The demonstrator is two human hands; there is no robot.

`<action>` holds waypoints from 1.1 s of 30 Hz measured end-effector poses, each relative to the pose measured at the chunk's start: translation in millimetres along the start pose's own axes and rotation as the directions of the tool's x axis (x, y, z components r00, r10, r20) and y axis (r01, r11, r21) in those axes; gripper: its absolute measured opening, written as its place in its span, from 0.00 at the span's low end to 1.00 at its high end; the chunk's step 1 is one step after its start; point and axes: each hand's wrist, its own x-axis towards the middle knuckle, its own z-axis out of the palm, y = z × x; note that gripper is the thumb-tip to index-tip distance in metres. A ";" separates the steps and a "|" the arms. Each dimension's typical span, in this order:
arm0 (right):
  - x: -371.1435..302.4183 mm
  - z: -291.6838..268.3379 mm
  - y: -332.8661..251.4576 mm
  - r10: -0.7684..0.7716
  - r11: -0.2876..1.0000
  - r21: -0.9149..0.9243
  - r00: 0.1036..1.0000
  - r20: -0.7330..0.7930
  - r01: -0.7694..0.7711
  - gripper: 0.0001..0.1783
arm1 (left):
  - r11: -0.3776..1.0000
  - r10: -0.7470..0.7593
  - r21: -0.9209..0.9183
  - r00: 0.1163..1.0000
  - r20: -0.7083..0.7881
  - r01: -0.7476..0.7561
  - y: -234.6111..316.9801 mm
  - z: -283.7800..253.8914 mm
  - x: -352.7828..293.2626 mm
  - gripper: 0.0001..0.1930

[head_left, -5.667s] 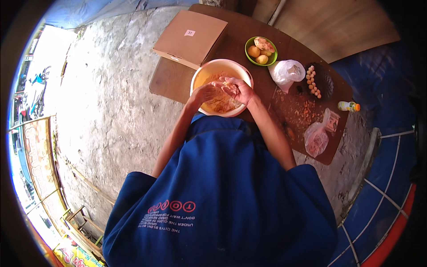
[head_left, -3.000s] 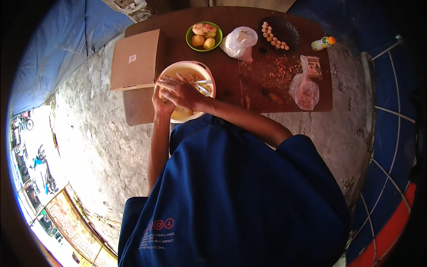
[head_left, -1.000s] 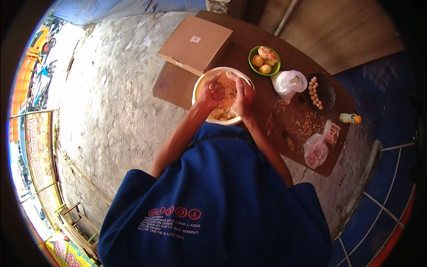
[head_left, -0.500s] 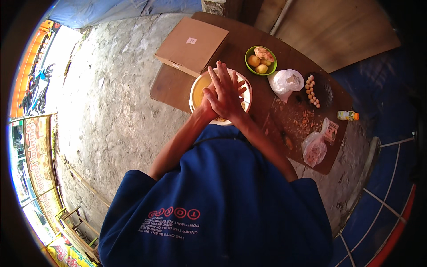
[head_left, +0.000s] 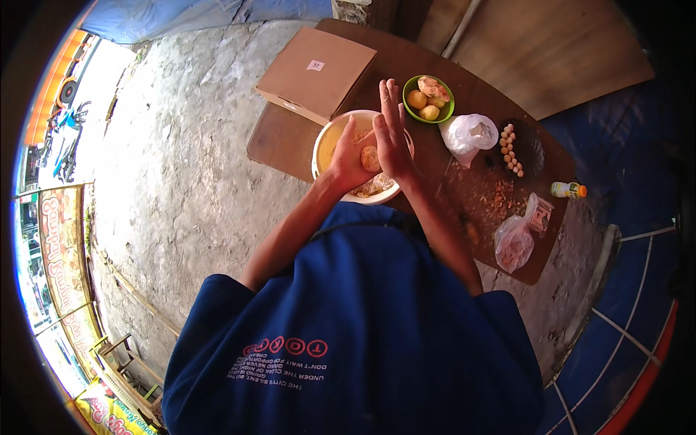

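Over a white basin (head_left: 317,168) my two hands are raised with a pale round dough ball (head_left: 370,159) between them. The ball rests against the palm of my left hand (head_left: 349,161). My right hand (head_left: 392,143) is tilted on edge beside it, fingers stretched straight; whether its palm touches the ball I cannot tell. In the basin lies a pale, lumpy mixture (head_left: 379,185), partly hidden by my hands.
Behind the basin stands a cardboard box (head_left: 315,69). To the right are a green bowl (head_left: 451,109) of round yellowish pieces, a white plastic bag (head_left: 470,136), several small pale balls (head_left: 510,151) by a dark round dish (head_left: 535,154), a clear bag (head_left: 513,243) and an orange-capped bottle (head_left: 568,190).
My palms, pressed flat together before, have come apart and the dough ball now shows between them. The right hand has turned on edge and shifted right.
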 end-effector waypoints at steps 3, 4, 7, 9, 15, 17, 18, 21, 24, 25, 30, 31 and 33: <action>0.4 3.0 3.5 0.022 0.990 -0.141 0.994 0.102 -0.008 0.33 | 0.770 0.307 0.611 0.947 -0.097 -0.187 1.7 -4.5 9.3 0.45; 0.2 3.1 5.4 0.108 0.994 -0.036 0.991 0.083 -0.106 0.32 | 0.932 0.203 0.342 0.955 -0.215 -0.121 -0.2 -7.0 9.2 0.43; -4.2 -3.0 10.3 0.299 0.635 0.729 0.951 0.074 -0.257 0.31 | 0.985 -0.079 -0.146 0.988 0.130 0.098 10.0 -11.1 5.7 0.43; -10.8 -9.2 12.1 0.278 0.790 0.556 0.959 0.054 -0.260 0.26 | 0.993 -0.048 -0.103 0.997 0.067 0.054 16.8 -13.7 2.8 0.44; -33.8 8.1 9.5 0.024 0.998 0.066 0.980 -0.196 -0.011 0.10 | 0.987 0.158 0.008 0.975 -0.156 -0.159 18.1 -22.4 -3.3 0.47; -34.4 12.4 14.2 0.324 0.916 0.316 0.921 -0.218 -0.248 0.13 | 0.976 0.168 -0.103 0.964 -0.207 -0.192 14.2 -25.5 -2.9 0.45; -34.0 12.5 17.7 0.459 0.834 0.434 0.865 -0.203 -0.341 0.15 | 0.977 0.138 -0.128 0.962 -0.234 -0.171 12.9 -27.1 -3.1 0.45; -31.3 3.8 31.7 0.726 0.399 0.822 0.688 -0.012 -0.407 0.24 | 0.996 0.046 -0.059 0.964 -0.263 -0.063 14.8 -31.9 -4.2 0.41; -34.4 -7.4 42.3 0.698 -0.031 0.935 0.662 0.273 -0.353 0.29 | 1.000 0.008 0.004 0.873 -0.488 -0.007 19.7 -36.8 -8.1 0.37; -36.2 -10.5 44.7 0.658 -0.216 0.925 0.654 0.374 -0.312 0.30 | 0.999 0.021 0.038 0.862 -0.506 -0.002 21.2 -38.4 -10.1 0.36; -40.5 -13.9 48.0 0.595 -0.199 0.868 0.648 0.475 -0.454 0.39 | 0.997 0.017 0.072 0.890 -0.455 0.018 26.6 -41.1 -19.3 0.29; -40.6 -13.1 47.0 0.607 -0.142 0.861 0.644 0.466 -0.489 0.39 | 0.994 0.027 0.110 0.892 -0.451 0.025 26.5 -40.3 -20.4 0.28; -39.3 -9.9 44.0 0.655 -0.012 0.837 0.628 0.420 -0.547 0.39 | 0.988 0.026 0.148 0.900 -0.435 0.043 25.0 -37.6 -21.9 0.27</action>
